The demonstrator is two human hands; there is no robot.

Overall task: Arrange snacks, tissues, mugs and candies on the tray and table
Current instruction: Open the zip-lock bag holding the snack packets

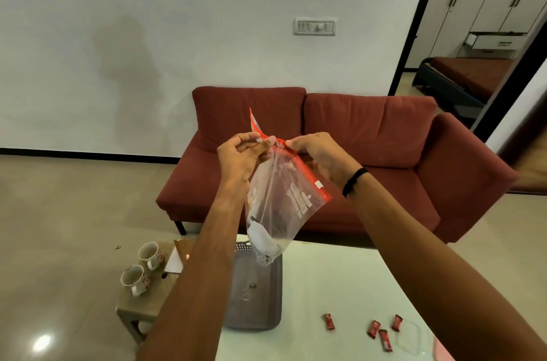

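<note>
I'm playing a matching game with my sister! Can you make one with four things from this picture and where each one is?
Things:
1. zip bag
2. two mugs
3. red candies
4. grey tray

Places:
A. on the small side table
B. lying loose on the white table, to the right
C. held up in the air by both hands
D. on the white table, right under the bag

Pairs: 1-C, 2-A, 3-B, 4-D. The left hand and the right hand pinch the bag's red top.
</note>
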